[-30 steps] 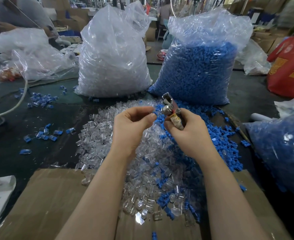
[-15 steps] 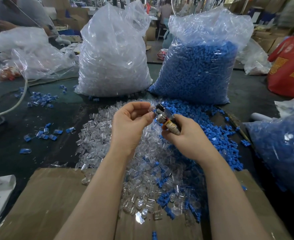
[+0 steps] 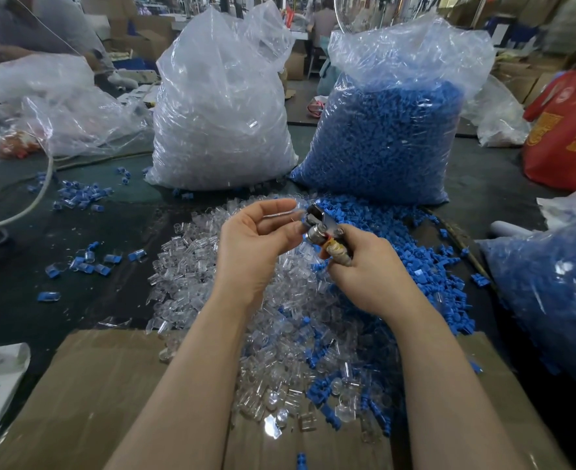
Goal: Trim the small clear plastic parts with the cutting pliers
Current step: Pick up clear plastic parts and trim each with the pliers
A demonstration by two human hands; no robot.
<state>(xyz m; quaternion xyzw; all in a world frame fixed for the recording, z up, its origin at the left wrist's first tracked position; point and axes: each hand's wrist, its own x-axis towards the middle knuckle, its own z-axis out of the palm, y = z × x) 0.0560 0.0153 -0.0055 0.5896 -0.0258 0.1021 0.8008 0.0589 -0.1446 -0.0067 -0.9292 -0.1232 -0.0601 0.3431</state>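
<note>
Pinching a clear part (image 3: 299, 212) at its fingertips, left hand (image 3: 258, 245) offers it toward 3 o'clock into the pliers (image 3: 320, 225), gripped by right hand (image 3: 369, 266) (blade gap unreadable), above the clear pile (image 3: 212, 276).

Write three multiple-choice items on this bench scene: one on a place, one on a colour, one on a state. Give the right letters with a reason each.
1. Where is the bag of clear parts relative to the bag of blue parts?
A. to its left
B. to its right
C. on top of it

2. What colour are the loose parts scattered on the table at far left?
A. red
B. blue
C. green

3. What is the right hand doing?
A. lying flat on the cardboard
B. reaching into a bag
C. gripping the cutting pliers

Answers:
1 A, the clear bag stands left of the blue one.
2 B, they are blue.
3 C, its fingers curl round the handles while the left hand holds a small clear part at the tip.
</note>
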